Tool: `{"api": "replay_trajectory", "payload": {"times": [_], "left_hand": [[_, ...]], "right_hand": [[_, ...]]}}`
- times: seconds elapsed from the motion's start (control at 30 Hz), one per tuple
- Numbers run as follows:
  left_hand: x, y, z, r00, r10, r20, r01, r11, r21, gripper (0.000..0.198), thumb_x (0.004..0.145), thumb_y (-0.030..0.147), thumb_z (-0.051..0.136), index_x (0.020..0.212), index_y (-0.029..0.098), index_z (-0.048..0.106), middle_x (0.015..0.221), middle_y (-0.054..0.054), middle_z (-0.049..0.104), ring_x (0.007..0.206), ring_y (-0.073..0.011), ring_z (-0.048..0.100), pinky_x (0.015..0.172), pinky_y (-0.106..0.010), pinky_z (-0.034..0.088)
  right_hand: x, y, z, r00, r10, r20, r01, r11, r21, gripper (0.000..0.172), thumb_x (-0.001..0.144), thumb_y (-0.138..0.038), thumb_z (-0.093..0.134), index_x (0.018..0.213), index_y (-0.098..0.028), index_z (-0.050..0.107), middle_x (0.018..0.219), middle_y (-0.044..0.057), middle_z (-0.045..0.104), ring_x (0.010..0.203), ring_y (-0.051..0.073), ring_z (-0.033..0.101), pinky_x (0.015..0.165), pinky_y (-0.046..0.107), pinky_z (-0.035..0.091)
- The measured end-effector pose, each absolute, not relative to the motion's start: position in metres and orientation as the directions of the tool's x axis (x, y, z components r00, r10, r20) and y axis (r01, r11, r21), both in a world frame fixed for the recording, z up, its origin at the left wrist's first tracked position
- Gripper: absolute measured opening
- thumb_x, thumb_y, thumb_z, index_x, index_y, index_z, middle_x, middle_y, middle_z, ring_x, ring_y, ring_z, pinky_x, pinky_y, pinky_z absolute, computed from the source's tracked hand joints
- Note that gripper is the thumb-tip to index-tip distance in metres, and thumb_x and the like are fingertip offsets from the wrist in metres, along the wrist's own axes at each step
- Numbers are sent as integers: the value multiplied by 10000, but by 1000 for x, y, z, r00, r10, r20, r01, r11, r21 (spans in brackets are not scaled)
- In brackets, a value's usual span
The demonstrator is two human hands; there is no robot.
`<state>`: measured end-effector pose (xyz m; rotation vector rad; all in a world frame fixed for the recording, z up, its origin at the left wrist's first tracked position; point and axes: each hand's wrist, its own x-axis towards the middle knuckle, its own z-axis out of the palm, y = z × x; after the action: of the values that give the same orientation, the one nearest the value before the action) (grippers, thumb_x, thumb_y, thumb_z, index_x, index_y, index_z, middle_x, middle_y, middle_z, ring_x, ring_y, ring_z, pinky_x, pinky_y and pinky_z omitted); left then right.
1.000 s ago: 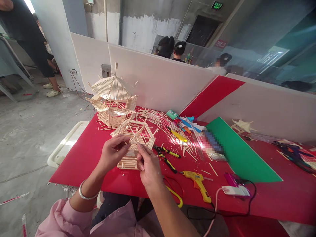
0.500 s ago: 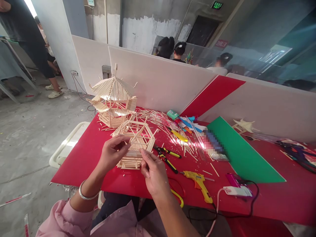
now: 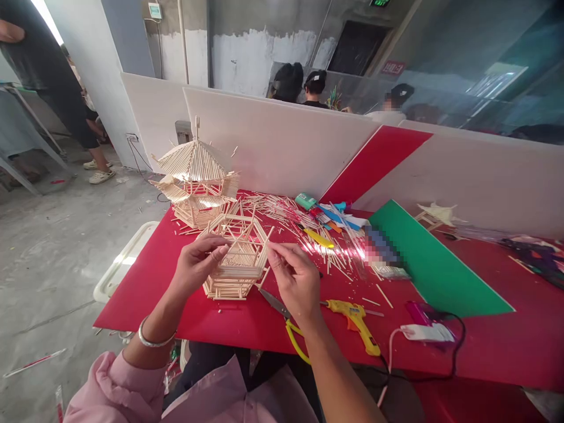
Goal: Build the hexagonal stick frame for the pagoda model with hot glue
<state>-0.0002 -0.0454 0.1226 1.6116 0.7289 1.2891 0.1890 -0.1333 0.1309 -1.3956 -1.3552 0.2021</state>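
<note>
Both forearms reach up from the near edge of the red table (image 3: 141, 299), and the two hands stand apart over the near side of a six-sided stick frame (image 3: 240, 273). The left hand (image 3: 196, 267) is bent at the wrist, a bracelet (image 3: 155, 342) behind it, thumb and forefinger brought close together over the frame's left side; the right hand (image 3: 296, 279) has its back turned up, its thumb and forefinger meeting by the frame's right upper edge — whether either one grips a stick is too small to tell. The frame sits upright on the table, its top uncovered, with crossing sticks across the inside. A small clear packet (image 3: 392, 272) lies against the green board (image 3: 445, 273), its contents unclear. A roofed stick tower (image 3: 194, 164) stands just behind the frame, with loose sticks (image 3: 277, 207) heaped to its right. Scissors (image 3: 274, 303) lie partly under the right wrist — blades toward the frame's base — with a yellow glue gun (image 3: 352, 314) further right
</note>
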Motion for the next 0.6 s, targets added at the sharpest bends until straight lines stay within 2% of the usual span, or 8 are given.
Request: {"api": "replay_trajectory", "payload": {"times": [0.17,0.4,0.6], "left_hand": [[0,-44,122,275,873,402,-87,-394,915,267,803,443,745,797,181,793,792,-87,732,779,-200,659,708,-314,540],[-1,-45,118,271,883,383,-117,-364,924,200,812,377,746,804,183,797,791,-78,718,757,-180,638,671,-290,518],[-1,-44,118,266,888,376,-119,-357,927,189,806,363,751,798,181,800,788,-78,715,744,-175,634,663,-289,514]], "right_hand": [[188,-120,125,212,799,563,635,325,-701,224,950,-342,594,1115,-271,727,991,38,687,836,150,619,682,278,494],[187,-113,120,232,793,563,577,354,-736,169,946,-309,608,1033,-256,742,927,27,678,840,144,621,621,250,476],[187,-113,118,254,789,560,544,362,-757,155,942,-292,614,1019,-250,742,931,30,690,868,149,634,665,251,494]]}}
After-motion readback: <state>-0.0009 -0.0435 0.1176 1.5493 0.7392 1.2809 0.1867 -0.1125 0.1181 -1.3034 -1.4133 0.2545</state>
